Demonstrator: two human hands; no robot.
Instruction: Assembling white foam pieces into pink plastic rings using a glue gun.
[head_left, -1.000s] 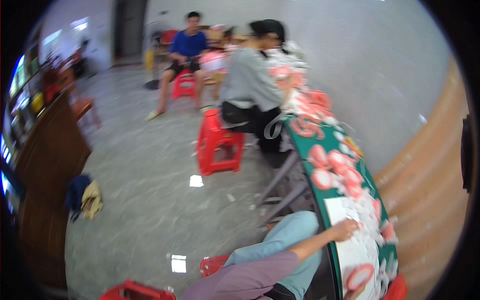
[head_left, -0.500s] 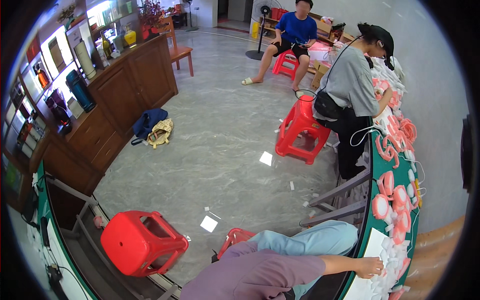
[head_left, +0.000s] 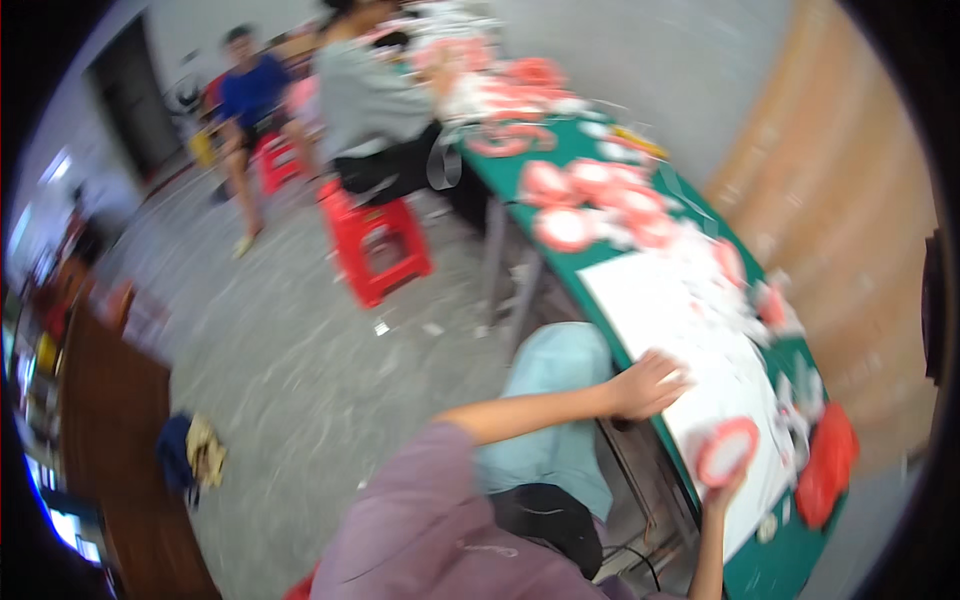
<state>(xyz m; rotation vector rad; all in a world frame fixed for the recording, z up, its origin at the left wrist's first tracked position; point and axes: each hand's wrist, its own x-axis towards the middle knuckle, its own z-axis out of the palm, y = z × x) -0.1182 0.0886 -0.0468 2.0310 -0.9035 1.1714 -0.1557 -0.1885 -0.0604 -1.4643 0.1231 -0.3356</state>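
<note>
Pink rims the white disc (head_left: 729, 453) clamped in our right hand (head_left: 726, 490); our left hand (head_left: 643, 386) curls nearby. Its hold, blurred, we cannot tell.

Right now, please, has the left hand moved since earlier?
Yes: the left hand moved from the white pieces to the lap-side edge of the white sheet.

- L hand (head_left: 642, 387): blurred; fingertip contents unclr.
- Pink/white disc (head_left: 727, 452): blurred; hides pt. of R hand (head_left: 722, 493).
- Grey-shirted co-worker (head_left: 368, 100): head pt. cut off, top edge.
- White bits (head_left: 715, 300): blurred, shapes indist.
</note>
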